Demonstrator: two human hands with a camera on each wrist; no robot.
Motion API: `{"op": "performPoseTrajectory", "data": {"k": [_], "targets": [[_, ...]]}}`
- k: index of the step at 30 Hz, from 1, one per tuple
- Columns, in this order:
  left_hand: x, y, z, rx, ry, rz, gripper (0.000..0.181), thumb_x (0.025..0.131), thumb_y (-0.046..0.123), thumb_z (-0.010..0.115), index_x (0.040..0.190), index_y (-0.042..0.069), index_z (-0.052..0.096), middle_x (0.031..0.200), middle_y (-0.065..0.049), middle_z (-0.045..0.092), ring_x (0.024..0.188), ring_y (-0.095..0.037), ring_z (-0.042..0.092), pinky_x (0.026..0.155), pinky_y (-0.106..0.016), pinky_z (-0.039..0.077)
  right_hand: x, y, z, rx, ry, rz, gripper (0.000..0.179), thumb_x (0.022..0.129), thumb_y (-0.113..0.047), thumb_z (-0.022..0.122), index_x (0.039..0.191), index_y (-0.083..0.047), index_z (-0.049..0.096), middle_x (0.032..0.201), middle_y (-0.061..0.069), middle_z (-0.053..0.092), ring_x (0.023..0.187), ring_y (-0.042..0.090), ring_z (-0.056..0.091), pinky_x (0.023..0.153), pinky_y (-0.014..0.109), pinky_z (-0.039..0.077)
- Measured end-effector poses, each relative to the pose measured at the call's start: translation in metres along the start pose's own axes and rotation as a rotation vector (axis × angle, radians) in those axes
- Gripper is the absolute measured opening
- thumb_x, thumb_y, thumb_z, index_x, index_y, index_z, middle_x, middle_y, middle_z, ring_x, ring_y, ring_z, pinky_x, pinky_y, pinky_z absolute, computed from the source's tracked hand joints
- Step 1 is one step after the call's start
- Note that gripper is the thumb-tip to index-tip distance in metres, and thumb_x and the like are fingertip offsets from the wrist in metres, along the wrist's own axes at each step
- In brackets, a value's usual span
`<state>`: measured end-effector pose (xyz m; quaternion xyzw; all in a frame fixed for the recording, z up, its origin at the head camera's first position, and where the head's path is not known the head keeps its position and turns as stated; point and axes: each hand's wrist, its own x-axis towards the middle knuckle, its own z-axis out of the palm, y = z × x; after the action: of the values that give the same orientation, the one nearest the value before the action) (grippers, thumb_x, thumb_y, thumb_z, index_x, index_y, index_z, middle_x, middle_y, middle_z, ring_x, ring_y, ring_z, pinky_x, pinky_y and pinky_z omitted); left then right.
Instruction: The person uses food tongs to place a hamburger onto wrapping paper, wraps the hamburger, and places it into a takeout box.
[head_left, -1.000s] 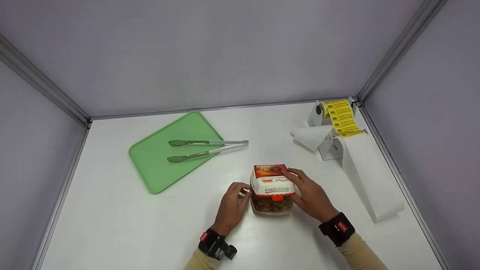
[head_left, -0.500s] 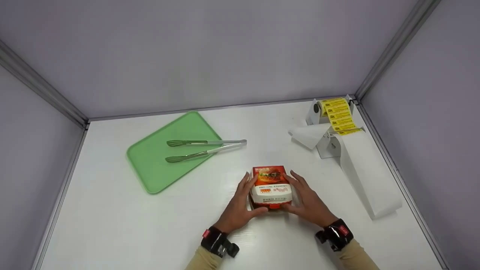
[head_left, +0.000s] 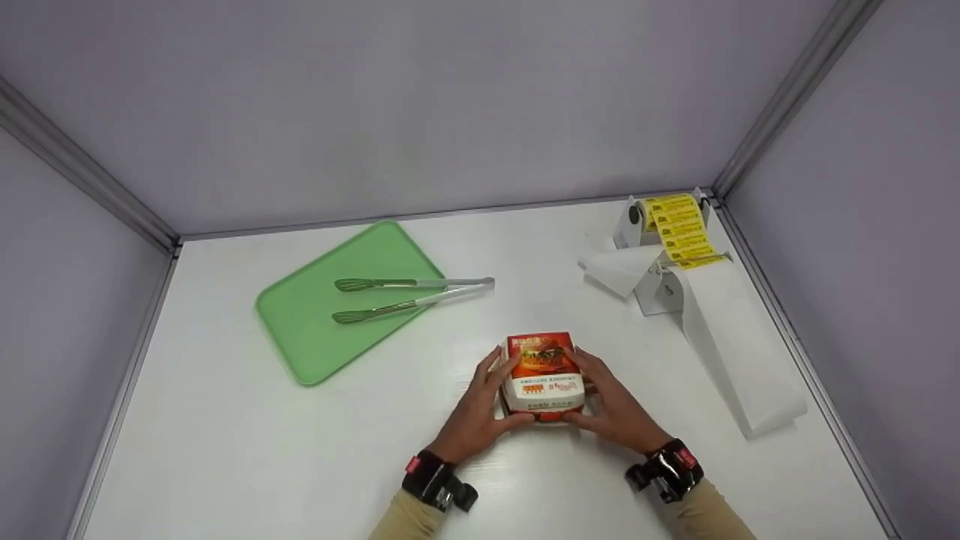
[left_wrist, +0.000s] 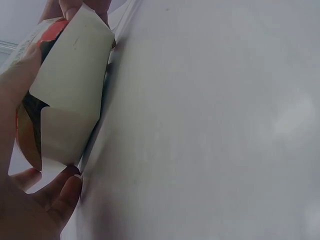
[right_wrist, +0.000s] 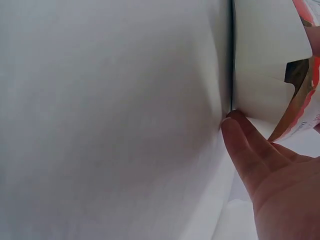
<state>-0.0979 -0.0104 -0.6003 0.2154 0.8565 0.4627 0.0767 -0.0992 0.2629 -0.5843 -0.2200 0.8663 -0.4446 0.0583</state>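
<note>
A red and white cardboard burger box (head_left: 543, 366) sits on the white table in the head view, its lid down over the base. Along its left side my left hand (head_left: 475, 414) grips it, the thumb at the front edge and fingers at the side and back corner. My right hand (head_left: 619, 411) grips the right side in the same way. Dark gaps show between lid and base at the corners of the box in the left wrist view (left_wrist: 75, 75) and the right wrist view. What the box holds is hidden.
Metal tongs (head_left: 457, 294) lie spread, partly across a green tray (head_left: 300, 352) on the left. At the back right stands a dispenser (head_left: 660, 292) with a roll of yellow labels (head_left: 682, 229) and a long white paper strip (head_left: 739, 352). Grey walls border the table.
The box lid has come down over the brown contents that showed at the front. My left hand has moved up along the left side, and both thumbs have come to the front edge.
</note>
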Motion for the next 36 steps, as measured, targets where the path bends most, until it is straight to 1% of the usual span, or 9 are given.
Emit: {"op": "performPoseTrajectory", "data": {"k": [9,13,17,20,23,26,32,34,36], "targets": [[-0.001,-0.001,0.002,0.010,-0.007,-0.012,0.086,0.088,0.058,0.069,0.160,0.041,0.025,0.171,-0.006,0.011,0.148,-0.033,0.038,0.114,-0.052,0.042,-0.002,-0.003,-0.003,0.029,-0.067,0.065,0.109,0.077,-0.035,0.088,0.163,-0.025,0.022,0.168,0.014,0.022,0.137,0.028,0.048,0.101,0.037,0.052],[-0.001,0.001,0.001,0.011,-0.009,-0.018,0.091,0.086,0.055,0.074,0.160,0.041,0.022,0.170,-0.006,0.011,0.148,-0.033,0.039,0.114,-0.052,0.042,-0.002,-0.004,-0.002,0.040,-0.080,0.089,0.114,0.073,-0.033,0.091,0.163,-0.028,0.021,0.169,0.012,0.020,0.145,0.031,0.041,0.107,0.046,0.048],[0.000,0.002,0.000,0.000,0.001,-0.030,0.103,0.083,0.053,0.079,0.162,0.038,0.014,0.170,-0.009,0.011,0.153,-0.035,0.030,0.117,-0.053,0.039,-0.001,-0.003,0.001,0.031,-0.084,0.093,0.116,0.073,-0.033,0.092,0.163,-0.027,0.020,0.169,0.015,0.018,0.151,0.040,0.029,0.113,0.059,0.040],[0.001,0.000,0.000,-0.015,0.002,-0.044,0.111,0.080,0.057,0.079,0.163,0.036,0.009,0.172,-0.010,0.007,0.156,-0.034,0.019,0.120,-0.055,0.033,0.000,-0.002,0.003,0.013,-0.071,0.070,0.114,0.074,-0.033,0.091,0.163,-0.025,0.020,0.168,0.017,0.019,0.151,0.042,0.028,0.114,0.060,0.038],[0.003,-0.003,-0.001,-0.035,-0.003,-0.045,0.113,0.079,0.061,0.079,0.163,0.036,0.007,0.172,-0.009,0.004,0.157,-0.033,0.015,0.122,-0.056,0.029,0.003,-0.002,0.004,0.005,-0.042,0.045,0.110,0.077,-0.034,0.089,0.163,-0.024,0.022,0.168,0.016,0.021,0.148,0.037,0.036,0.111,0.054,0.045],[0.007,-0.005,-0.003,-0.072,-0.012,-0.046,0.113,0.079,0.061,0.079,0.163,0.035,0.008,0.172,-0.008,0.006,0.157,-0.031,0.018,0.122,-0.053,0.030,0.006,-0.002,0.005,0.034,-0.011,0.034,0.105,0.080,-0.033,0.087,0.163,-0.023,0.024,0.168,0.014,0.021,0.145,0.033,0.041,0.108,0.046,0.048],[0.015,-0.008,-0.010,-0.155,-0.036,-0.100,0.112,0.077,0.060,0.081,0.161,0.040,0.010,0.169,0.003,0.017,0.149,-0.023,0.037,0.118,-0.045,0.038,0.010,-0.002,0.011,0.174,0.023,0.085,0.101,0.085,-0.026,0.083,0.163,-0.024,0.020,0.170,0.010,0.016,0.151,0.033,0.031,0.112,0.030,0.042],[0.016,-0.007,-0.011,-0.166,-0.031,-0.125,0.111,0.076,0.062,0.081,0.161,0.042,0.011,0.167,0.005,0.021,0.143,-0.020,0.043,0.115,-0.044,0.041,0.012,-0.004,0.014,0.231,0.042,0.117,0.103,0.084,-0.025,0.084,0.164,-0.024,0.018,0.171,0.008,0.015,0.151,0.032,0.030,0.109,0.024,0.042],[0.017,-0.005,-0.013,-0.175,-0.016,-0.149,0.109,0.077,0.063,0.080,0.161,0.042,0.013,0.164,0.005,0.025,0.136,-0.018,0.048,0.111,-0.041,0.044,0.014,-0.008,0.018,0.286,0.063,0.148,0.104,0.085,-0.024,0.083,0.164,-0.022,0.016,0.171,0.007,0.015,0.146,0.030,0.035,0.103,0.021,0.046]]}}
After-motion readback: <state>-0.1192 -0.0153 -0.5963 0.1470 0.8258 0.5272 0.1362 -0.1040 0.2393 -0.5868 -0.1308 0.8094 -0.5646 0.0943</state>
